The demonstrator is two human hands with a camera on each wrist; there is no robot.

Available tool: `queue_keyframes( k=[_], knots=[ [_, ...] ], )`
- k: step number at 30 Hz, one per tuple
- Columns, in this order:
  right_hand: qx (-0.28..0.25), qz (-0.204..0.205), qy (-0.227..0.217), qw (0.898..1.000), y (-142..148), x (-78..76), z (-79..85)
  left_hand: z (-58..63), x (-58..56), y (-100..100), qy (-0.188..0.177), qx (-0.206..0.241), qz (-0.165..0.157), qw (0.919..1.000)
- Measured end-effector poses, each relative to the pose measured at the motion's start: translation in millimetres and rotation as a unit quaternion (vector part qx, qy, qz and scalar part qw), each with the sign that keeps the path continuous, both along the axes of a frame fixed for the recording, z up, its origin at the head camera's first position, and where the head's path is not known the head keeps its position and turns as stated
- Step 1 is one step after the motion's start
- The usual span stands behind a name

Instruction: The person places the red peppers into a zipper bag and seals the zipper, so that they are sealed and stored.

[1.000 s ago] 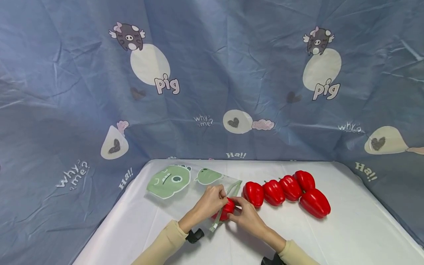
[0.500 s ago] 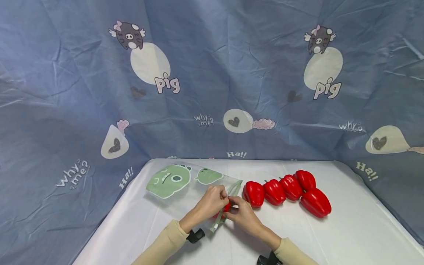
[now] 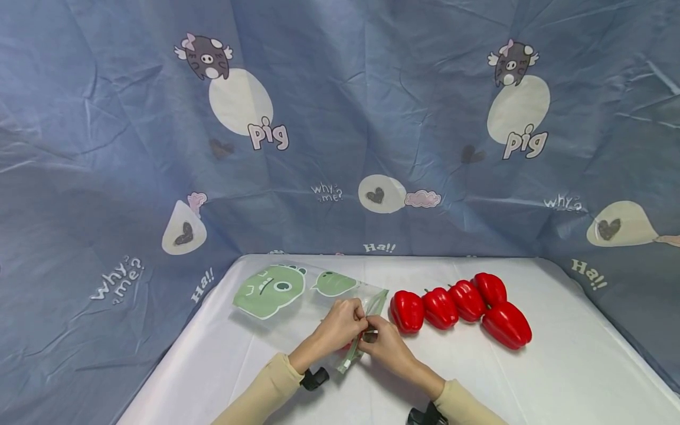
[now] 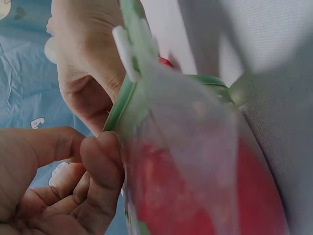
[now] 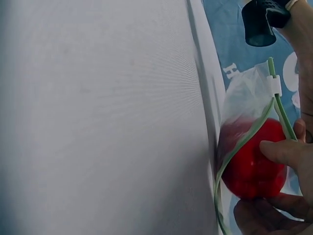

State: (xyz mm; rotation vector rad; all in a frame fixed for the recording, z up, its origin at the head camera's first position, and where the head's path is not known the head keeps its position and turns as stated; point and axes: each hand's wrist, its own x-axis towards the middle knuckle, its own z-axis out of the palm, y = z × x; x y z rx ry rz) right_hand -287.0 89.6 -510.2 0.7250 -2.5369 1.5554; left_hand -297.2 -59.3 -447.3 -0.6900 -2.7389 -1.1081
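My left hand (image 3: 340, 323) pinches the green rim of a clear zip bag (image 3: 276, 289) printed with green cartoon dinosaurs. In the left wrist view, thumb and fingertip meet at that edge. A red bell pepper (image 5: 254, 161) sits at the mouth of the bag, partly inside it. My right hand (image 3: 392, 348) holds this pepper, thumb on its near end and fingers beneath, as the right wrist view shows. From the head view, hands and bag hide most of the pepper. A white slider (image 5: 275, 85) is on one end of the green zip strip.
Several more red bell peppers (image 3: 440, 308) lie in a bent row right of the hands, one (image 3: 506, 326) nearer the front. The white-covered table (image 3: 563, 366) meets a blue printed cloth (image 3: 451, 118) at the back. Black camera mounts (image 3: 314, 378) hang at the wrists.
My right hand has moved slightly left, pushing the pepper further into the bag, so less red shows from the head view. The left hand has stayed nearly still at the rim.
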Motion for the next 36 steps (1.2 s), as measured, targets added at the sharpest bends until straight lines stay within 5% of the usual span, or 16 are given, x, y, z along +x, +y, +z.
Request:
queue_keyframes(
  k=[19,36],
  knots=[
    [0.052,-0.008,0.024,0.998,-1,-2.8,-2.8,-0.9,0.2,2,0.021,-0.018,0.002,0.9996],
    [0.04,-0.012,-0.012,0.999,25,3.5,-3.8,-4.7,-2.3,-1,0.006,-0.008,0.0,1.0]
  ],
)
